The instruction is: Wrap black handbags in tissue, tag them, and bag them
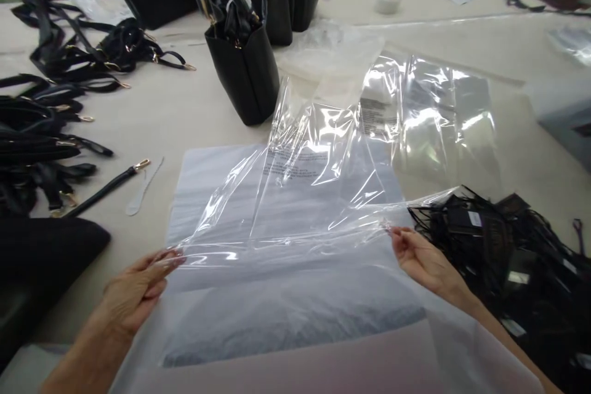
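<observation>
Left hand [133, 292]: pinches your bag's [314, 191] left side.
Right hand [425, 258]: pinches its right.
Paper [286, 277]: under bag; pull evenly.

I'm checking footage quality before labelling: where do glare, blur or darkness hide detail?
Head view: white glare streaks the clear plastic bag; head view: the printed text is too soft to read; head view: the black tags at right merge darkly together.

Unreadable print [293, 165] on clear bag [305, 203], black straps [34, 149] cut off left
</observation>
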`<state>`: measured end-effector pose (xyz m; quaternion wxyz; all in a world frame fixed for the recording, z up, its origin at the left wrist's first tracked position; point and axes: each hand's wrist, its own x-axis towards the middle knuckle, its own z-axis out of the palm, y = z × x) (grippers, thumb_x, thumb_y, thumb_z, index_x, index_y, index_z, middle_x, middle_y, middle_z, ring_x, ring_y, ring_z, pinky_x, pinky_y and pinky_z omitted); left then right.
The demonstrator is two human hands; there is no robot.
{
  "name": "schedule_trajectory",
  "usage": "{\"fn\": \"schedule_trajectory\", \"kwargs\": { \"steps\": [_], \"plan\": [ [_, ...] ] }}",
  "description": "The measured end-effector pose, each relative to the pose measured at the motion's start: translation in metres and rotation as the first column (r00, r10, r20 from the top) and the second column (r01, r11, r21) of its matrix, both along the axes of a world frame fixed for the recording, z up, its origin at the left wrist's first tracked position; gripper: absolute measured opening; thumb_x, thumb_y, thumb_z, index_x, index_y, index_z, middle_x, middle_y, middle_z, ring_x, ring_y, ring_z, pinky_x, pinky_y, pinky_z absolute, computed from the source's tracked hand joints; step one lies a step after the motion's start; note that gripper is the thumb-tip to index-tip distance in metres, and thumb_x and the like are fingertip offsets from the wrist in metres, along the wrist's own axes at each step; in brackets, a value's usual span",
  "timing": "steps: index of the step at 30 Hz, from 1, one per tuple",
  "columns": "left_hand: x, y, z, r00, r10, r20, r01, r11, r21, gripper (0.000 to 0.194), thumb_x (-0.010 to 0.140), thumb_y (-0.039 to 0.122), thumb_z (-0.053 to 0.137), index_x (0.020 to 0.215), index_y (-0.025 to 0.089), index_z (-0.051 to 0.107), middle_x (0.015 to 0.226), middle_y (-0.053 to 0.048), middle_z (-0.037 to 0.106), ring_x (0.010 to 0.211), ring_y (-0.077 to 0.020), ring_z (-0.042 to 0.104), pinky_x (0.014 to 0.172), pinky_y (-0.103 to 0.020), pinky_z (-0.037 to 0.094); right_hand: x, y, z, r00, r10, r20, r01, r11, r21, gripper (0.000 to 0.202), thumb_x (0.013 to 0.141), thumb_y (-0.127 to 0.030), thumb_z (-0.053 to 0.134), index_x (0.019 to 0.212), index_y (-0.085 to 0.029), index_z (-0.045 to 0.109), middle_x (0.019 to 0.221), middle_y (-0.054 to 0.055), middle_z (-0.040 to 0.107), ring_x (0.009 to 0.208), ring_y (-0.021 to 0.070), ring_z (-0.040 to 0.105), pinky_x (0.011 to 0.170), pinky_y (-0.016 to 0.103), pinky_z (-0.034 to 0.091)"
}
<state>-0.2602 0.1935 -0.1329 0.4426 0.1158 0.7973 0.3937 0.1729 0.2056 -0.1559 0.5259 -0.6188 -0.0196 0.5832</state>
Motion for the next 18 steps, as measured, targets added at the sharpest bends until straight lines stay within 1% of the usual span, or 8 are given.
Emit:
{"fn": "schedule_trajectory", "kwargs": {
  "steps": [3, 6, 7, 9, 11, 13, 15, 18],
  "plan": [
    [0.009, 0.004, 0.003, 0.946, 0.267, 0.184, -0.274, 0.962, 0.015, 0.027, 0.068, -0.011, 0.047, 0.063, 0.011, 0.061, 0.063, 0.0, 0.065, 0.057, -0.007, 0.062, 0.045, -0.008, 0.047, -0.007, -0.008, -0.005, 0.995, -0.096, -0.035, 0.095, 0.995, -0.025, 0.029, 0.053, -0.007, 0.077, 0.067, -0.018, 0.054, 0.07, -0.002, 0.063, 0.066, 0.0097, 0.064, 0.06, 0.016, 0.057],
    [0.017, 0.002, 0.004, 0.935, 0.298, 0.194, -0.317, 0.946, 0.073, 0.027, 0.077, -0.002, 0.046, 0.058, 0.012, 0.059, 0.059, 0.002, 0.063, 0.057, -0.0075, 0.062, 0.059, -0.014, 0.055, -0.01, -0.016, -0.012, 0.997, -0.074, 0.033, 0.074, 0.997, 0.002, 0.044, 0.043, -0.015, 0.084, 0.079, -0.02, 0.06, 0.071, -0.004, 0.064, 0.065, 0.0094, 0.062, 0.059, 0.017, 0.055],
    [0.019, -0.001, 0.002, 0.95, 0.266, 0.164, -0.284, 0.954, 0.098, 0.026, 0.079, 0.003, 0.047, 0.059, 0.013, 0.059, 0.059, 0.002, 0.063, 0.057, -0.008, 0.062, 0.06, -0.015, 0.056, -0.009, -0.018, -0.016, 0.994, -0.036, 0.107, 0.033, 0.999, 0.026, 0.049, 0.04, -0.019, 0.086, 0.082, -0.021, 0.061, 0.07, -0.004, 0.063, 0.063, 0.0092, 0.061, 0.057, 0.018, 0.054],
    [0.021, -0.012, -0.005, 0.991, 0.13, 0.041, -0.135, 0.983, 0.123, 0.019, 0.08, 0.015, 0.054, 0.063, 0.014, 0.062, 0.063, 0.001, 0.065, 0.061, -0.01, 0.064, 0.066, -0.018, 0.056, -0.008, -0.024, -0.024, 0.945, 0.069, 0.319, -0.083, 0.996, 0.031, 0.056, 0.037, -0.028, 0.087, 0.086, -0.021, 0.06, 0.067, -0.005, 0.062, 0.057, 0.0092, 0.058, 0.052, 0.019, 0.051],
    [0.021, -0.027, -0.017, 0.993, -0.051, -0.111, 0.059, 0.996, 0.073, 0.017, 0.077, 0.031, 0.061, 0.071, 0.016, 0.065, 0.071, 0.0, 0.069, 0.068, -0.013, 0.066, 0.072, -0.02, 0.055, -0.007, -0.032, -0.03, 0.819, 0.221, 0.529, -0.219, 0.973, -0.068, 0.055, 0.041, -0.039, 0.085, 0.085, -0.019, 0.06, 0.064, -0.004, 0.061, 0.052, 0.01, 0.055, 0.049, 0.021, 0.048],
    [0.02, -0.045, -0.031, 0.959, -0.199, -0.199, 0.201, 0.979, -0.012, 0.03, 0.073, 0.046, 0.062, 0.078, 0.017, 0.067, 0.076, -0.002, 0.07, 0.073, -0.0168, 0.067, 0.074, -0.023, 0.055, -0.008, -0.042, -0.033, 0.672, 0.348, 0.654, -0.304, 0.935, -0.185, 0.051, 0.049, -0.05, 0.078, 0.085, -0.018, 0.061, 0.064, -0.002, 0.061, 0.052, 0.0116, 0.054, 0.05, 0.023, 0.046],
    [0.019, -0.066, -0.041, 0.925, -0.262, -0.274, 0.241, 0.965, -0.106, 0.041, 0.072, 0.057, 0.057, 0.08, 0.018, 0.067, 0.075, -0.003, 0.071, 0.074, -0.021, 0.067, 0.07, -0.026, 0.055, -0.009, -0.054, -0.033, 0.581, 0.406, 0.706, -0.335, 0.909, -0.248, 0.047, 0.059, -0.058, 0.069, 0.084, -0.019, 0.062, 0.062, -0.002, 0.06, 0.053, 0.0124, 0.053, 0.049, 0.022, 0.043],
    [0.016, -0.094, -0.045, 0.83, -0.339, -0.443, 0.237, 0.934, -0.269, 0.049, 0.072, 0.065, 0.052, 0.08, 0.019, 0.068, 0.073, -0.003, 0.07, 0.078, -0.0258, 0.066, 0.064, -0.029, 0.054, -0.002, -0.068, -0.031, 0.517, 0.459, 0.722, -0.354, 0.883, -0.308, 0.044, 0.068, -0.063, 0.059, 0.077, -0.02, 0.063, 0.054, -0.003, 0.056, 0.047, 0.0122, 0.049, 0.043, 0.022, 0.039]
  ]
}}
